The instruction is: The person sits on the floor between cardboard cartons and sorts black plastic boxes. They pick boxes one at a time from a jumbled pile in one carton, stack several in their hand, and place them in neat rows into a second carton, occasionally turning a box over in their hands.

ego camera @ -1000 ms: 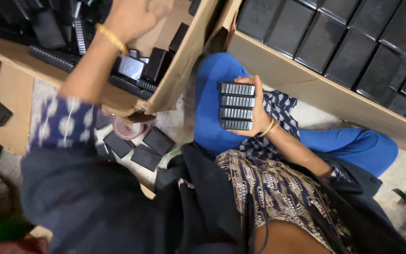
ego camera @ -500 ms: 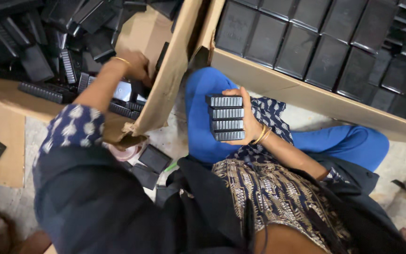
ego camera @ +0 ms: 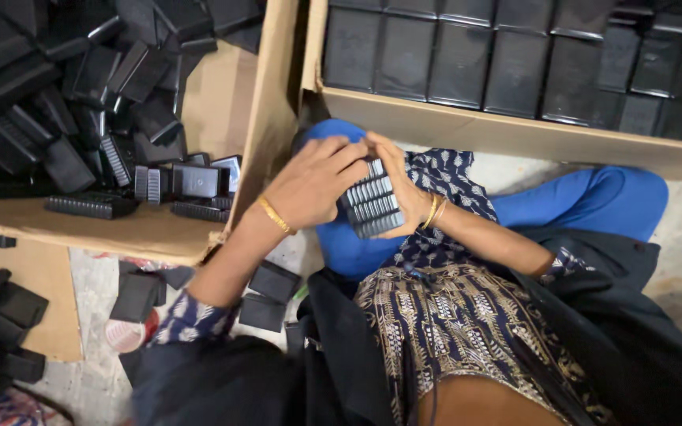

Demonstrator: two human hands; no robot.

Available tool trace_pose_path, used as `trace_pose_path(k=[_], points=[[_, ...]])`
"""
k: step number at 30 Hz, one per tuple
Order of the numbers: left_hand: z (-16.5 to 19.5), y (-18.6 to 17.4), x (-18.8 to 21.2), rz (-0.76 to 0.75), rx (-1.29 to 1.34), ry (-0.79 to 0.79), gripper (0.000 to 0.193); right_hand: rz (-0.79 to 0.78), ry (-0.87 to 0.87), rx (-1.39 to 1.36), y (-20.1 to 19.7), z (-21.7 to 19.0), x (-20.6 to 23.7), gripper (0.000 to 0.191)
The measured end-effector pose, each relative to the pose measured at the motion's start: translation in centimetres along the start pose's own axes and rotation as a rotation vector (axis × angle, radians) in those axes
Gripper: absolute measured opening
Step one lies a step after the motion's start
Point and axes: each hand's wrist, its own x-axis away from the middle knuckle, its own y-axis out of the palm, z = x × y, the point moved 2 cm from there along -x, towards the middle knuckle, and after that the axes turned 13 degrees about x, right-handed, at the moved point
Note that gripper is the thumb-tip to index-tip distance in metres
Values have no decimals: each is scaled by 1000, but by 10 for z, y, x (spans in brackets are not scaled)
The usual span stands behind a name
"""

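Note:
A stack of several ribbed black plastic pieces (ego camera: 372, 205) is held above my blue-clad knee. My right hand (ego camera: 400, 185) cups the stack from the right side. My left hand (ego camera: 313, 185) lies over its left end, fingers spread on the top pieces. Both wrists wear gold bangles.
A cardboard box (ego camera: 266, 118) at the left holds a loose heap of black plastic parts (ego camera: 80, 102). Another cardboard box (ego camera: 507, 130) at the top right holds neat rows of black pieces (ego camera: 515, 55). More black parts (ego camera: 274, 292) lie on the floor by my left arm.
My left hand has come out of the left box and moved right onto the stack. The stack in my right hand has tilted slightly.

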Motion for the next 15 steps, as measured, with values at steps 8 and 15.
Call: trace_pose_path(k=[8, 15], points=[[-68, 83, 32, 871, 1203, -163, 50, -50, -6, -189, 10, 0, -4, 153], [-92, 152, 61, 1085, 1223, -279, 53, -9, -155, 4, 12, -12, -16, 155]])
